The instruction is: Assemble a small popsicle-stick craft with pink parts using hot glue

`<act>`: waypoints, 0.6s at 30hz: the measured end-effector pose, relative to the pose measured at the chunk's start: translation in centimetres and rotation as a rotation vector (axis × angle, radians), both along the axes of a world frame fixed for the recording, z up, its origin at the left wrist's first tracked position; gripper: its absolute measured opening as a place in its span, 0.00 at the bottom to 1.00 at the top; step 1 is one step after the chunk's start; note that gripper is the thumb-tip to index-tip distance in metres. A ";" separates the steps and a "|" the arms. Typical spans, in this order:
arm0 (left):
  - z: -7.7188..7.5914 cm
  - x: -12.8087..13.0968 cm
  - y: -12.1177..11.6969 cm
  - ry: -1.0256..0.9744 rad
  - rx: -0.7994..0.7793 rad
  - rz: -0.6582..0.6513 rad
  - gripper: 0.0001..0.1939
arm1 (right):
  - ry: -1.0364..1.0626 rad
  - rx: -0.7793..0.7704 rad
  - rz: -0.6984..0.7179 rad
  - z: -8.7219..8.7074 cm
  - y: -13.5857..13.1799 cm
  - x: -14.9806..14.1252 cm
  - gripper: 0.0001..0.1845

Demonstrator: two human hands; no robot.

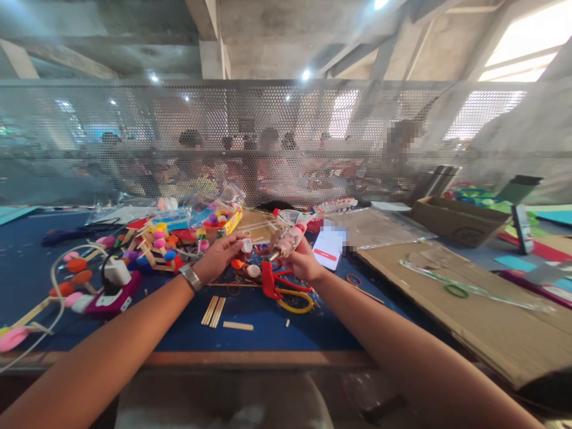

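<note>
My left hand [218, 257], with a watch on the wrist, pinches a small white pompom [246, 245] between its fingertips. My right hand [300, 262] is wrapped round a glue gun [286, 240] whose nozzle points left toward the pompom. Both hands hover over a blue table [250, 313]. Just below them lie another white pompom [254, 270], an orange pompom [236, 264] and red-and-yellow scissors [286, 290].
A stick frame with coloured pompoms [152, 244] stands at the left, beside a white charger [117, 273] on a pink block. Loose wooden sticks [213, 311] lie near the front edge. Cardboard sheets [482, 310] and a box [456, 217] fill the right. A mesh screen [286, 137] stands behind, with people beyond.
</note>
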State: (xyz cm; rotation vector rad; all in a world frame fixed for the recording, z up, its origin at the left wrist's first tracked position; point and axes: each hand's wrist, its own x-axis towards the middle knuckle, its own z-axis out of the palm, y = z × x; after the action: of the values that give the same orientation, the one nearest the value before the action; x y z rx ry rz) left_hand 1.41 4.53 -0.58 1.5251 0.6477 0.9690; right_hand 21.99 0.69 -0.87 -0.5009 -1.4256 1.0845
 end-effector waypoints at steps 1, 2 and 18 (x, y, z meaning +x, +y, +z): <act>0.0 0.0 0.0 -0.009 -0.013 -0.002 0.27 | -0.012 0.001 0.004 0.0 0.0 0.0 0.13; -0.1 0.0 -0.1 -0.018 -0.027 -0.005 0.28 | -0.012 -0.006 0.014 0.0 -0.1 -0.1 0.14; 0.2 0.0 -0.4 -0.170 -0.156 -0.113 0.18 | 0.297 -0.201 0.160 1.7 -0.2 -0.2 0.14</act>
State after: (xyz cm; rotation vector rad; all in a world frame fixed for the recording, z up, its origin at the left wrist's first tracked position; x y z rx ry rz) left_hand 1.45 4.15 -0.34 1.3121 0.4983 0.9289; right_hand 21.76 0.49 0.78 -0.3536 -1.1157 1.3793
